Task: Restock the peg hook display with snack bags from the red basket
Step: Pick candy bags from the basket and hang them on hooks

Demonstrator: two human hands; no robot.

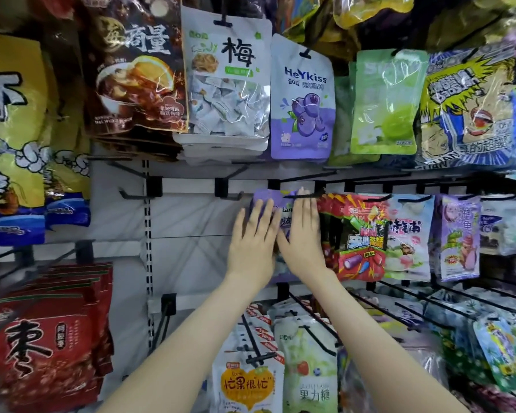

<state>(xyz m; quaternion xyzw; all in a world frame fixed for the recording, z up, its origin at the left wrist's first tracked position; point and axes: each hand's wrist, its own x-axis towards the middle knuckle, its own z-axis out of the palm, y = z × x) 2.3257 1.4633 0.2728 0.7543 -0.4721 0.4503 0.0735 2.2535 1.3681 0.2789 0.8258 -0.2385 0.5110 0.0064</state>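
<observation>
Two hands press flat on one purple snack bag (pixel 264 196) in the middle row of the display. The left hand (pixel 252 236) and the right hand (pixel 301 234) lie side by side, fingers straight, gripping nothing. The bag's top edge meets a black peg hook (pixel 303 195), just left of a red bag (pixel 356 232); whether the hook passes through it cannot be told.

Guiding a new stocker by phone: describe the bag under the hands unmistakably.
On the white back panel, find the middle row of black peg hooks. Left of the red candy bag sits the flat purple snack bag, the only one under the left hand and right hand.
</observation>
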